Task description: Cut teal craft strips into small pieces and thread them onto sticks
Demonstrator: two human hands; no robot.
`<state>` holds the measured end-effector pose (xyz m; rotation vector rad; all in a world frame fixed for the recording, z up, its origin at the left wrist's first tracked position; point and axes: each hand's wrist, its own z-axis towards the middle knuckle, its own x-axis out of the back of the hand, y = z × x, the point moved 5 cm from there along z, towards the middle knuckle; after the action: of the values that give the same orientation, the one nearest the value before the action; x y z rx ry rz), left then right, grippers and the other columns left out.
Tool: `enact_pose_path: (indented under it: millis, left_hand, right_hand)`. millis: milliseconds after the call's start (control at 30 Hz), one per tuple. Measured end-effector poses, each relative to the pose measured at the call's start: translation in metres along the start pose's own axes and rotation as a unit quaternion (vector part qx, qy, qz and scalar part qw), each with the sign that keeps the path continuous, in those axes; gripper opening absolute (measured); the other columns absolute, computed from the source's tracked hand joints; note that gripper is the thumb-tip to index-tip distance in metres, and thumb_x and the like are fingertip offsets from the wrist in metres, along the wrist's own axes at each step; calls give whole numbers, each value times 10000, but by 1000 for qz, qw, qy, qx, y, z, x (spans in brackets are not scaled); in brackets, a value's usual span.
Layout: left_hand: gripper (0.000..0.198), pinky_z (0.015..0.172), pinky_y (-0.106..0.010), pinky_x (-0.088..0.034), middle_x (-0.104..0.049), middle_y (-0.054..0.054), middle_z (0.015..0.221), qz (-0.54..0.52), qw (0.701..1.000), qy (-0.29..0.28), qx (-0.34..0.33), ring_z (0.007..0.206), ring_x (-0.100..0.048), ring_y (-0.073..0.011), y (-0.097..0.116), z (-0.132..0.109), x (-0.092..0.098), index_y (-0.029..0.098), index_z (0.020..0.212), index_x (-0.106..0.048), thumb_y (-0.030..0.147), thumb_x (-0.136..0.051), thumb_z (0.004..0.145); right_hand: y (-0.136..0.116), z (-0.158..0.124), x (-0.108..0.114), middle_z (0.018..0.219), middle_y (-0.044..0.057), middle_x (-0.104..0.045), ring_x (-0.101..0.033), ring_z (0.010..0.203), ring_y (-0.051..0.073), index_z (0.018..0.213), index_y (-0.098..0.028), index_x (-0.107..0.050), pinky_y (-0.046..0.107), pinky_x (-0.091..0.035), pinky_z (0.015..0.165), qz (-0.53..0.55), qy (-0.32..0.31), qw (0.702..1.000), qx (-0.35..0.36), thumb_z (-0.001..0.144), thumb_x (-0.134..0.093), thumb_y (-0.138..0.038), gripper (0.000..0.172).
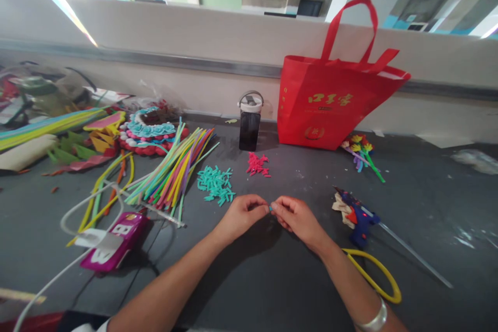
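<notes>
My left hand and my right hand meet over the dark table, fingertips pinched together on a small teal piece. Each hand's fingers are curled in a pinch. A heap of teal pieces lies just beyond my left hand. A smaller heap of red pieces sits farther back. A blue glue gun rests to the right of my right hand, a glue stick jutting from its rear.
A bundle of coloured pipe cleaners fans out at left, near a magenta phone-like box. A black bottle and a red tote bag stand at the back. Small pipe-cleaner flowers and a yellow loop lie right.
</notes>
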<state>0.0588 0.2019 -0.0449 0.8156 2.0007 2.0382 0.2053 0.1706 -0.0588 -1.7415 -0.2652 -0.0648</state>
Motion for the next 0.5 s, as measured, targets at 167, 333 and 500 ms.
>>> enact_pose_path:
  millis: [167,333,500]
  left_hand:
    - [204,596,-210,-382,-637,-12,709,22,1000,18,-10,629,-525,-118,-2,1,1,131,807,-672,308,-574,781]
    - [161,615,-212,-378,-647,2,695,124,988,40,-77,630,-539,-114,4,-2,-1,151,766,-673,254,-554,800]
    - [164,628,-214,-383,-649,1,705,143,984,47,-97,644,-554,-117,7,-4,-1,158,792,-666,221,-519,825]
  right_hand:
    - [2,1,0,529,-65,-443,-387,449,69,717,-183,-554,190,-289,406,18,1,1000,-17,805,-559,-571,398]
    - [3,2,1,529,-71,-443,-382,440,62,711,-188,-522,182,-285,400,28,6,999,-20,805,-561,-556,382]
    - [2,0,0,523,-76,-437,-366,427,59,715,-193,-510,176,-274,387,39,-1,999,-31,803,-563,-529,352]
